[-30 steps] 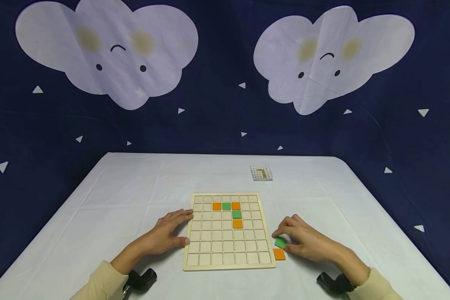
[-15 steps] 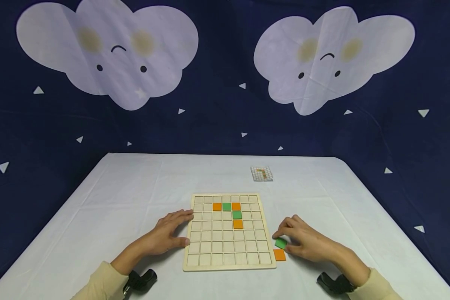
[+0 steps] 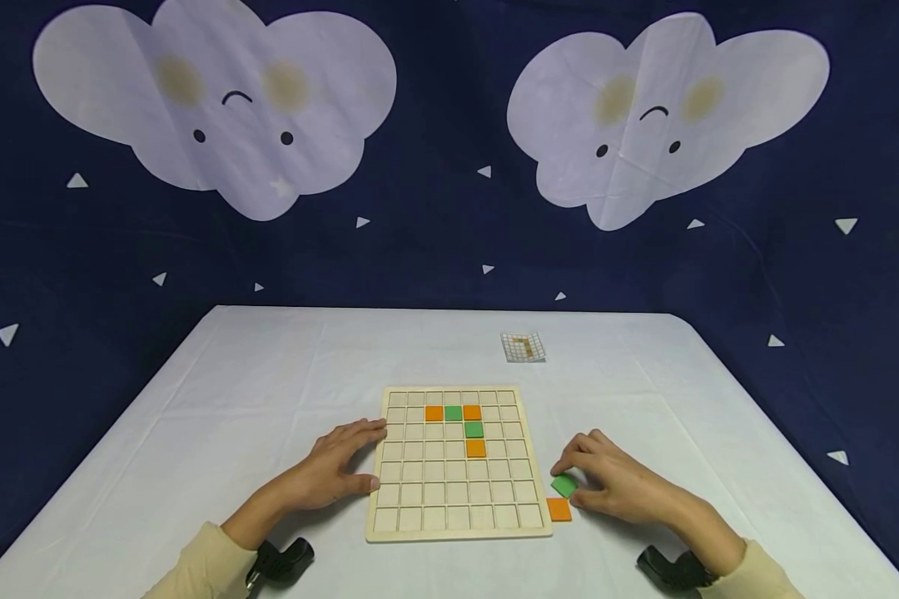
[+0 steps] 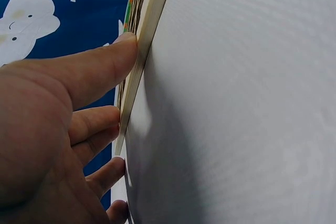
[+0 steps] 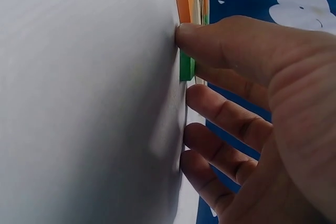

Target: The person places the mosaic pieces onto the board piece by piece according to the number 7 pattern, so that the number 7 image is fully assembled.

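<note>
A light wooden grid board [image 3: 459,532] lies flat on the table. Orange and green square tiles fill several of its cells, among them an orange tile [image 3: 475,448] and a green one [image 3: 474,429]. My left hand [image 3: 331,467] touches the board's left edge with thumb and fingertips, fingers fairly straight; the left wrist view shows the thumb [image 4: 100,72] against the wooden rim. To the right of the board, my right hand [image 3: 616,478] pinches a loose green tile [image 3: 564,486] between thumb and index finger, low over the cloth. Beside it lies a loose orange tile [image 3: 558,510], against the board's edge.
A small card [image 3: 523,347] printed with a grid and coloured squares lies behind the board. White cloth covers the table [image 3: 307,358]. A dark blue curtain [image 3: 449,249] with clouds hangs behind it.
My right hand has shifted slightly to the right, and the green tile has moved with it, away from the board's edge. The left hand and the board stay put.
</note>
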`<move>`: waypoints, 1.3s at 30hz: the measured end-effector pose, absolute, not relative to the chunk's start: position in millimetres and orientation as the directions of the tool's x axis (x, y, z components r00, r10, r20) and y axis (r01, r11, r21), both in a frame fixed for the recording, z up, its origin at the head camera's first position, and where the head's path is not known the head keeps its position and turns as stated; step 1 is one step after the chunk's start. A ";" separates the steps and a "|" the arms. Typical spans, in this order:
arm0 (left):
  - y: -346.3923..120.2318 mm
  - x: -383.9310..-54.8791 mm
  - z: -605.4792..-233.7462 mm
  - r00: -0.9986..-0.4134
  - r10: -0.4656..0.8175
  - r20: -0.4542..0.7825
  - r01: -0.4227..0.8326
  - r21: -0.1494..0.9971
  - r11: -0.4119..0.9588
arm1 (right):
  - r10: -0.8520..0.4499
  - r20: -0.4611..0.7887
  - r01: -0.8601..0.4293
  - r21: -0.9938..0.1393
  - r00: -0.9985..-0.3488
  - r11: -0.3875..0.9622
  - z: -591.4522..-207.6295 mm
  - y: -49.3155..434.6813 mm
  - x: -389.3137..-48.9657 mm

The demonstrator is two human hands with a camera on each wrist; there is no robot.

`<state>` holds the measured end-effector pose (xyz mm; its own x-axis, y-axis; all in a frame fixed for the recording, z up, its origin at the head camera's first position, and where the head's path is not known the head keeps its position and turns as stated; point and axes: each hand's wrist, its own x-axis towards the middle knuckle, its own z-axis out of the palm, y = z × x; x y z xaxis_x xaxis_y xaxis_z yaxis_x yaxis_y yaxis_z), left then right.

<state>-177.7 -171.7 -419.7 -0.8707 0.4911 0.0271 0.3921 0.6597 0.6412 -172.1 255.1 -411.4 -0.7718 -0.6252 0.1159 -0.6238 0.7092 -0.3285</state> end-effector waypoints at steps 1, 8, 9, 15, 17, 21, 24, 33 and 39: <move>-171.8 -177.7 -419.5 -0.870 0.492 0.028 0.393 0.642 0.658 | -0.621 0.112 -0.619 -0.329 -0.776 0.713 -411.0 255.2 -171.8; -171.8 -177.8 -418.9 -0.871 0.490 0.021 0.387 0.644 0.660 | -0.623 0.135 -0.630 -0.313 -0.770 0.711 -410.9 257.4 -170.5; -171.9 -177.7 -418.9 -0.870 0.492 0.022 0.389 0.644 0.659 | -0.623 0.142 -0.633 -0.311 -0.769 0.709 -410.7 257.7 -170.2; -172.3 -177.2 -418.8 -0.867 0.498 0.030 0.399 0.640 0.656 | -0.625 0.161 -0.640 -0.311 -0.764 0.702 -410.9 258.8 -168.9; -172.3 -177.2 -418.6 -0.867 0.497 0.032 0.400 0.640 0.656 | -0.621 0.159 -0.636 -0.314 -0.767 0.705 -411.0 259.0 -168.9; -172.4 -177.5 -418.7 -0.869 0.493 0.031 0.396 0.641 0.657 | -0.622 0.168 -0.640 -0.311 -0.765 0.703 -411.0 259.1 -169.2; -172.5 -177.8 -419.2 -0.870 0.492 0.031 0.394 0.643 0.657 | -0.629 0.189 -0.654 -0.303 -0.754 0.693 -411.5 259.2 -169.9; -172.1 -177.4 -419.3 -0.873 0.488 0.031 0.391 0.642 0.659 | -0.641 0.241 -0.684 -0.278 -0.729 0.674 -413.9 260.3 -171.2; -171.5 -176.8 -417.6 -0.871 0.490 0.032 0.395 0.637 0.662 | -0.609 0.228 -0.650 -0.279 -0.760 0.707 -412.6 259.2 -170.9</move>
<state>-176.8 -171.5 -417.6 -0.8714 0.4896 0.0321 0.3953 0.6617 0.6371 -170.9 259.2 -412.6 -0.7599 -0.6088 0.2279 -0.6500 0.7070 -0.2786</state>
